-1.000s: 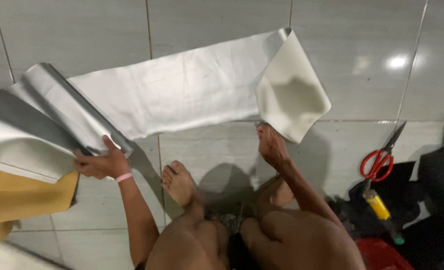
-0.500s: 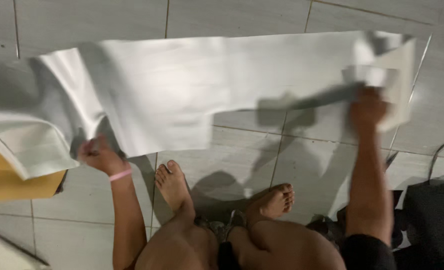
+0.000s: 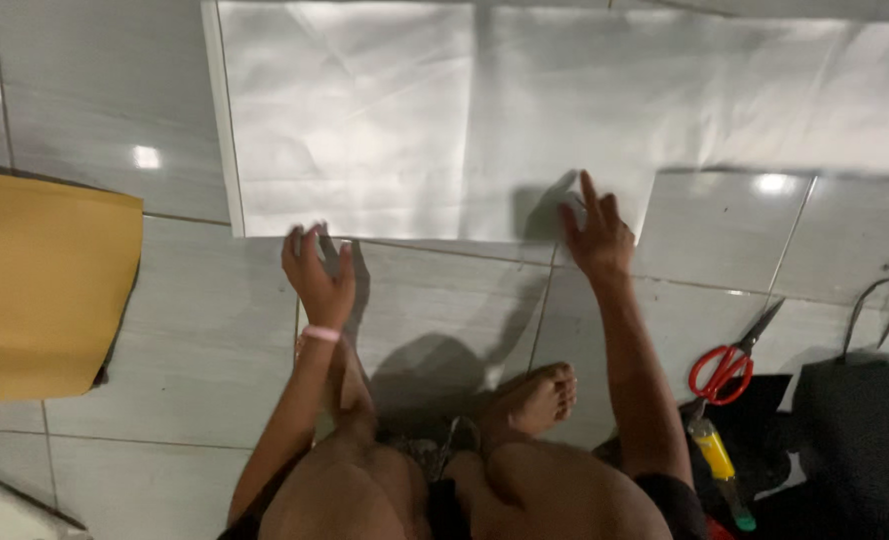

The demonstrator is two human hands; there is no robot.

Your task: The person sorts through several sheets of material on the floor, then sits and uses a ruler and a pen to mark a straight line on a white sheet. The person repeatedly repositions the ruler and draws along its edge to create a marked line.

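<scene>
Two bare hands reach forward over a grey tiled floor (image 3: 165,330) to the near edge of a large white sheet (image 3: 445,120) — paper or thin fabric, it is hard to say which. The sheet lies spread flat across the tiles in the upper part of the view, faintly creased, running off past the top and right edges. The left hand (image 3: 317,272), a pink band (image 3: 321,333) at its wrist, has its fingers loosely spread and upright at the sheet's near edge; whether the tips touch it cannot be told. The right hand (image 3: 595,232) is open too, fingers fanned, with its fingertips over the sheet's lower border, pinching nothing. Below the hands, the person's knees and one bare foot (image 3: 537,398) show. A yellow-brown sheet of card (image 3: 45,290) lies on the floor well to the left. Red-handled scissors (image 3: 730,365) rest at the right near a yellow-bodied tube with a green tip (image 3: 717,462) — just beside a dark bag (image 3: 860,440).
</scene>
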